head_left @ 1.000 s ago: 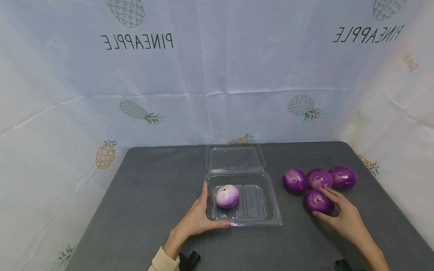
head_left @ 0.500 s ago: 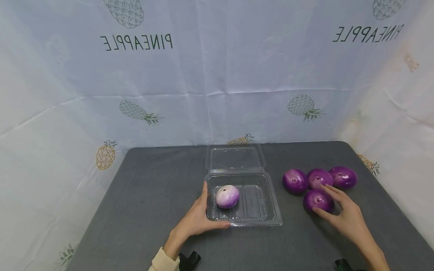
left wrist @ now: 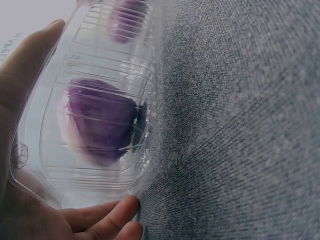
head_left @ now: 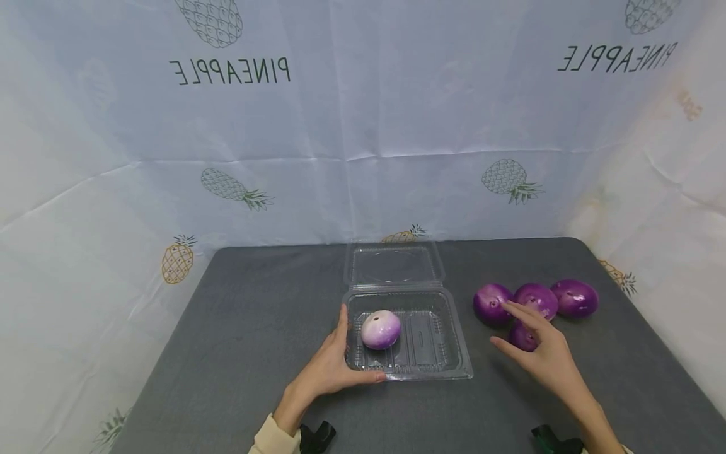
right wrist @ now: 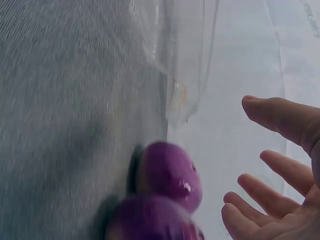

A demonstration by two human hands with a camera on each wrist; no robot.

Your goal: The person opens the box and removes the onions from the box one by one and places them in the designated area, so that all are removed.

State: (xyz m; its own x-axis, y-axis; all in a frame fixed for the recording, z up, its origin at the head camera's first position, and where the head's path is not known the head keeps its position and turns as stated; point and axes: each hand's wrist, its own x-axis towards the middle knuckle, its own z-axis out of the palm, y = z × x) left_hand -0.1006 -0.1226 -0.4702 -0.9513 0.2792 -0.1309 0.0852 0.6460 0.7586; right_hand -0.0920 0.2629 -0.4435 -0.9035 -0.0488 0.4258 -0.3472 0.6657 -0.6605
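In the head view my left hand (head_left: 331, 362) grips the near left corner of a clear plastic clamshell container (head_left: 456, 343), thumb along its front edge. In the left wrist view the fingertips (left wrist: 131, 205) curl at its base. Inside, toward the left, sits a round white-and-purple vegetable (head_left: 380, 330) like a small eggplant. My right hand (head_left: 547, 353) is raised with fingers spread, holding nothing. Behind it, and partly hidden by it, is a glossy purple round vegetable (head_left: 522, 336). Farther back are three more: left (head_left: 492, 304), middle (head_left: 535, 299) and right (head_left: 575, 298).
The container's lid (head_left: 393, 263) lies folded back toward the rear edge of the dark grey table (head_left: 272, 315). A pale pineapple-print cloth (head_left: 363, 120) hangs behind the table and along both sides.
My right hand has let go of the front purple vegetable and moved left toward the container, fingers more spread. The purple vegetables stay in place. My left hand and the container have not moved.
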